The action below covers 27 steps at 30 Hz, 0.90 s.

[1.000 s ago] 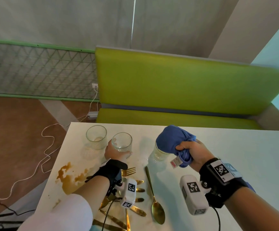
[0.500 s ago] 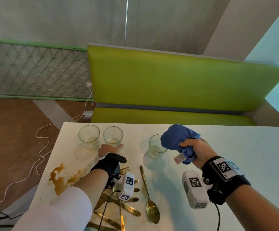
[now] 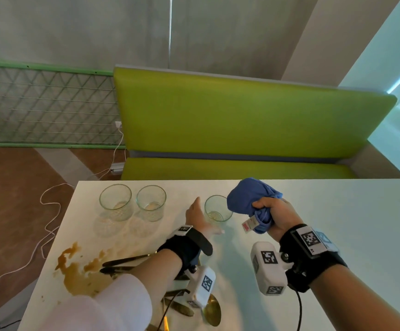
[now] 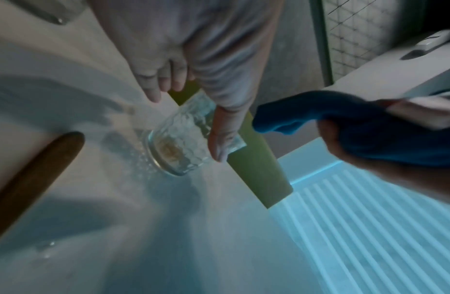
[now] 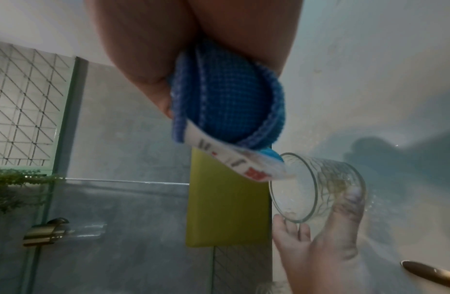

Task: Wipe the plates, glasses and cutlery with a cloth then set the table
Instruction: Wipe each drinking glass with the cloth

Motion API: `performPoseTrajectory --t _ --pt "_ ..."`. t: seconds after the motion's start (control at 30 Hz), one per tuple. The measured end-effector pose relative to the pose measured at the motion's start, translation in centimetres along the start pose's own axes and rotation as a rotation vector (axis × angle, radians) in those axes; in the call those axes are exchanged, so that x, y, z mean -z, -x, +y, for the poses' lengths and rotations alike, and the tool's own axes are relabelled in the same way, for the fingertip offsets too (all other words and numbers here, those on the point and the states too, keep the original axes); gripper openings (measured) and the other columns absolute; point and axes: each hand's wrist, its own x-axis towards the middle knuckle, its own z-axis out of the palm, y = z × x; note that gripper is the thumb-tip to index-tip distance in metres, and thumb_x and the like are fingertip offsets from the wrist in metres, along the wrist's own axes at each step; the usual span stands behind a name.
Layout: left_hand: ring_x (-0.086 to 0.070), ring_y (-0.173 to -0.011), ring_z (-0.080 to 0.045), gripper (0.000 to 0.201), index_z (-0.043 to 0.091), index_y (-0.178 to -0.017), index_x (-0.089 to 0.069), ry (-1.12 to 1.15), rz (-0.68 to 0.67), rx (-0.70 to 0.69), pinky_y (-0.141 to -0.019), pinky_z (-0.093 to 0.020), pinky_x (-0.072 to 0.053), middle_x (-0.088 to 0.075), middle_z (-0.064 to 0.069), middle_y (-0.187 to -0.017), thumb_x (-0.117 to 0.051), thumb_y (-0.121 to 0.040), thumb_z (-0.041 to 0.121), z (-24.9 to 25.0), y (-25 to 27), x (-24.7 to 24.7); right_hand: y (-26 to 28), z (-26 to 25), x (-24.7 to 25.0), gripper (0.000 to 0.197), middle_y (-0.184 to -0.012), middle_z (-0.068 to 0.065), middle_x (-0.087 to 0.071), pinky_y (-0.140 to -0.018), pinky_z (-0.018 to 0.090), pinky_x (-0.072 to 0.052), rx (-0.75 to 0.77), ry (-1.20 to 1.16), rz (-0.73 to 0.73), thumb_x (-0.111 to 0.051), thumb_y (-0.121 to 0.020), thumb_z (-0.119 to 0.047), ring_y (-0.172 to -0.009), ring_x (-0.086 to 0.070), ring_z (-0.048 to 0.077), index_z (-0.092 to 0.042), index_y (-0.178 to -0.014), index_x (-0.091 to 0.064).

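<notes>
Now reaching for the third glass (image 3: 218, 210), away from the pair of glasses (image 3: 133, 203) touched a second ago: left hand (image 3: 200, 217), fingers straight and spread on either side of that glass, thumb near its base, not yet closed round it. Unchanged in grip: right hand (image 3: 274, 215), clenched round a bunched blue cloth (image 3: 248, 198) with a white label (image 3: 249, 224) hanging below, held just above and beside the glass rim. Seen in the left wrist view: the glass (image 4: 178, 139) standing upright on the counter with a brownish residue at its bottom.

White counter (image 3: 337, 223), glossy, with a brown spill (image 3: 79, 273) spread near its left edge. Two more empty glasses side by side at the far left, well apart from the third. Gold cutlery (image 3: 127, 263) lying under and around the left forearm, a gold spoon (image 3: 212, 311) near the front edge.

Beyond the counter: a lime-green bench (image 3: 242, 120) with a tall padded back, a grey wall, a green-framed mesh panel (image 3: 46, 106) at the left. Brown floor (image 3: 7, 187) with a white cable (image 3: 48, 211) looping toward a wall socket. Pale light from a window at the right.
</notes>
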Motion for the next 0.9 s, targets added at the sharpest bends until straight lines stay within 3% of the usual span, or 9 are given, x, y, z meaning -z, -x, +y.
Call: performPoseTrajectory --t 0.1,0.2,0.4,0.5,0.6,0.67,0.73,0.8,0.9 --pt "-0.023 -0.144 -0.024 0.125 0.013 -0.15 -0.007 0.036 0.012 0.019 -0.114 -0.032 -0.027 -0.025 -0.007 -0.154 -0.088 -0.056 0.031 -0.1 -1.3 -0.7 0.5 0.1 1.1 0.016 -0.081 0.018 -0.06 -0.066 0.041 -0.048 -0.049 -0.061 -0.053 -0.044 -0.083 0.007 -0.065 -0.057 0.033 -0.002 -0.089 -0.056" --pt "-0.037 -0.137 -0.025 0.115 0.016 -0.148 -0.02 0.03 0.017 -0.034 -0.108 -0.03 -0.034 -0.038 -0.006 -0.148 -0.088 -0.056 0.028 -0.2 -1.8 -1.4 1.0 0.4 2.6 0.015 -0.089 0.019 -0.065 -0.07 0.045 -0.053 -0.075 -0.138 -0.09 -0.045 -0.089 -0.001 -0.075 -0.061 0.036 -0.006 -0.098 -0.057" --pt "-0.051 -0.121 -0.024 0.091 0.014 -0.129 -0.05 0.031 0.014 -0.2 -0.098 -0.027 -0.043 -0.057 -0.005 -0.129 -0.085 -0.046 0.028 0.4 -0.9 -1.5 2.3 0.7 4.2 0.023 -0.091 0.017 -0.066 -0.065 0.036 -0.055 0.013 -0.12 -0.02 -0.056 -0.089 -0.011 -0.074 -0.063 0.027 -0.004 -0.111 -0.059" --pt "-0.046 -0.119 -0.019 0.092 0.017 -0.127 -0.049 0.02 -0.038 -0.36 -0.093 -0.02 -0.035 -0.053 0.002 -0.124 -0.076 -0.04 0.03 0.5 0.8 -1.0 3.0 0.6 4.4 0.039 -0.091 0.006 -0.064 -0.066 0.024 -0.05 0.329 0.38 0.092 -0.061 -0.086 -0.002 -0.079 -0.06 0.019 -0.009 -0.124 -0.054" --pt "-0.042 -0.115 -0.009 0.092 0.015 -0.129 -0.045 0.01 -0.103 -0.499 -0.095 -0.017 -0.031 -0.045 0.008 -0.121 -0.088 -0.048 0.014 0.8 2.7 0.0 5.2 1.2 3.7 0.056 -0.095 0.001 -0.068 -0.071 0.003 -0.043 0.792 0.927 -0.03 -0.055 -0.082 -0.003 -0.082 -0.059 0.004 -0.018 -0.135 -0.046" --pt "-0.051 -0.108 -0.009 0.077 0.02 -0.122 -0.048 0.012 -0.136 -0.518 -0.088 -0.015 -0.036 -0.052 0.009 -0.111 -0.086 -0.055 0.014 1.6 4.3 0.8 6.6 2.5 2.9 0.059 -0.106 0.008 -0.07 -0.081 0.018 -0.052 0.991 1.183 -0.22 -0.06 -0.073 -0.009 -0.094 -0.062 0.012 -0.008 -0.13 -0.048" --pt "-0.056 -0.096 -0.011 0.051 0.023 -0.102 -0.05 -0.028 -0.171 -0.528 -0.08 -0.015 -0.039 -0.057 0.004 -0.096 -0.079 -0.06 0.027 2.6 6.1 1.7 7.9 3.9 1.9 0.072 -0.109 0.007 -0.07 -0.09 0.031 -0.05 1.181 1.522 -0.259 -0.078 -0.052 -0.021 -0.102 -0.066 0.021 -0.008 -0.119 -0.052" --pt "-0.059 -0.095 -0.016 0.055 0.02 -0.097 -0.056 0.056 -0.185 -0.626 -0.088 -0.026 -0.046 -0.062 -0.004 -0.097 -0.073 -0.048 0.037 3.0 7.6 3.0 9.1 3.8 1.1 0.069 -0.104 -0.001 -0.071 -0.09 0.029 -0.05 1.175 1.715 -0.307 -0.08 -0.044 -0.03 -0.099 -0.068 0.017 -0.013 -0.108 -0.063" --pt "-0.055 -0.095 -0.011 0.068 0.027 -0.106 -0.055 -0.175 -0.089 -0.897 -0.095 -0.029 -0.042 -0.059 0.012 -0.099 -0.079 -0.043 0.04 3.3 9.3 4.9 11.0 2.6 -0.3 0.056 -0.129 0.005 -0.057 -0.11 0.028 -0.032 0.846 1.841 -0.468 -0.07 -0.069 -0.015 -0.124 -0.051 0.021 -0.008 -0.123 -0.056"
